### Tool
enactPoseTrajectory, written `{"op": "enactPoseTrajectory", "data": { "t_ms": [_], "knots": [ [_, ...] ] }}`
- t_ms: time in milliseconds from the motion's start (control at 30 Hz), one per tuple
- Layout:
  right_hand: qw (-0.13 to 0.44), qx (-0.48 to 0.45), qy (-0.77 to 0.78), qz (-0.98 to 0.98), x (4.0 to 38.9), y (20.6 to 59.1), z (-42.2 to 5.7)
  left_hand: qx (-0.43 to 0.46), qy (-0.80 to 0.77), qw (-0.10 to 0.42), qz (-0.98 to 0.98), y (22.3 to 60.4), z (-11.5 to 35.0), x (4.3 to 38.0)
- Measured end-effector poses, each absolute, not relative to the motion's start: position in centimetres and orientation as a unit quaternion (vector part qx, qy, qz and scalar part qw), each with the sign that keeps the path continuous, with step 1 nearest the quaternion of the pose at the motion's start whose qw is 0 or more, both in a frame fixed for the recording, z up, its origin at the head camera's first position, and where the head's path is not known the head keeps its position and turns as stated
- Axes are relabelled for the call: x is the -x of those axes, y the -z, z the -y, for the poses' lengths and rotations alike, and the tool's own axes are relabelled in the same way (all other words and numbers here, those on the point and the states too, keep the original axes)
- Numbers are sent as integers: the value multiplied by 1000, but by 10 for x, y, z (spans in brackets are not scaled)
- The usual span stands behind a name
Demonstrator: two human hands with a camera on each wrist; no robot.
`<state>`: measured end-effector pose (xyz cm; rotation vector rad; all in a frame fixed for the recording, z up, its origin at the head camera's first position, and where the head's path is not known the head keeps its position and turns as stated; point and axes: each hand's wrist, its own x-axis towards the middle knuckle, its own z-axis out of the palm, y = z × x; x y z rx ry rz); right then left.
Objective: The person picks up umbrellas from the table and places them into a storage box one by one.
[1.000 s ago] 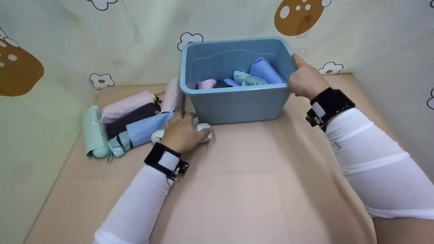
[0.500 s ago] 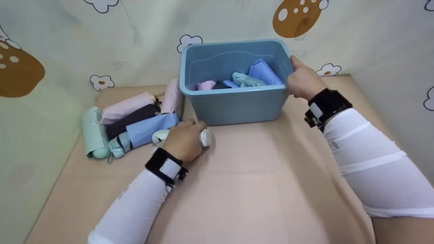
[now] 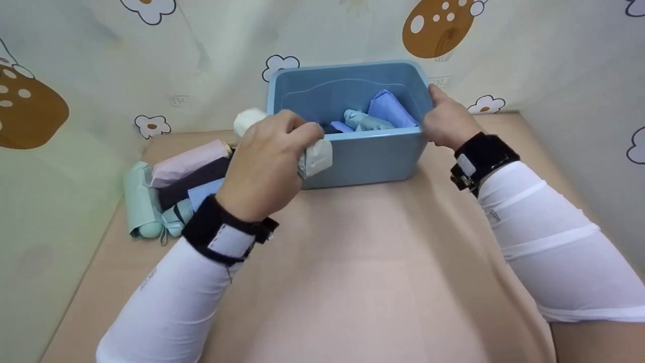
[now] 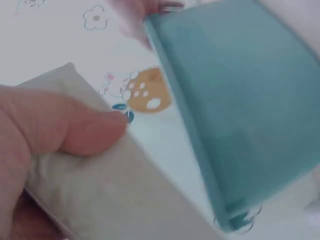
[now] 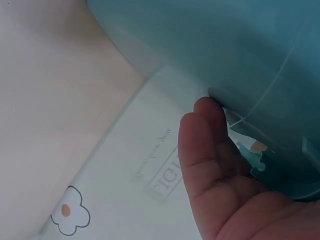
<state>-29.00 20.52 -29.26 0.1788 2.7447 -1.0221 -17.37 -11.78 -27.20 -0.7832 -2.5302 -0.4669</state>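
My left hand (image 3: pixel 272 164) grips a white folded umbrella (image 3: pixel 317 159), raised over the table at the left front of a blue plastic bin (image 3: pixel 363 161). In the left wrist view, the thumb lies across the umbrella's cloth (image 4: pixel 130 185), and the bin's side (image 4: pixel 250 100) is close by. My right hand (image 3: pixel 451 121) holds the bin's right side by the rim, with fingertips (image 5: pixel 195 130) against the outer wall in the right wrist view. Inside the bin lie a blue folded umbrella (image 3: pixel 390 108) and a teal one (image 3: pixel 368 121); its left part is hidden behind my left hand.
Left of the bin, several folded umbrellas lie together on the table (image 3: pixel 363 282): mint green (image 3: pixel 142 199), pale pink (image 3: pixel 189 162), dark (image 3: pixel 194 180) and blue (image 3: pixel 205 190). Behind the bin rises a patterned cloth wall (image 3: pixel 211 60); another stands at the right.
My left hand has closed round the white umbrella, lifted it off the table and brought it up to the bin's left front. My right hand keeps its hold on the bin.
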Motion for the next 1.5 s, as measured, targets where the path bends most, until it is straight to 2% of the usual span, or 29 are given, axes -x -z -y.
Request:
{"op": "enactPoseTrajectory", "data": {
  "t_ms": [67,167,367,500,700,1133,1267,1500],
  "knots": [
    [103,-60,344,-931,290,295,-205,294,179,246,906,273,116,189],
    [106,-61,345,-931,291,297,-204,290,203,251,901,282,115,213],
    [99,-50,338,-935,290,299,-202,253,248,221,909,301,113,248],
    [97,-51,337,-935,290,298,-202,213,291,175,916,303,113,260],
    [104,-61,350,-929,290,296,-201,162,317,104,929,299,114,270],
    [101,-62,358,-926,291,295,-203,102,299,12,949,287,109,278],
    [96,-60,357,-927,291,295,-204,101,295,-6,950,285,109,280],
    [88,-56,354,-930,289,295,-204,115,290,-1,950,287,108,280]
  ]
}}
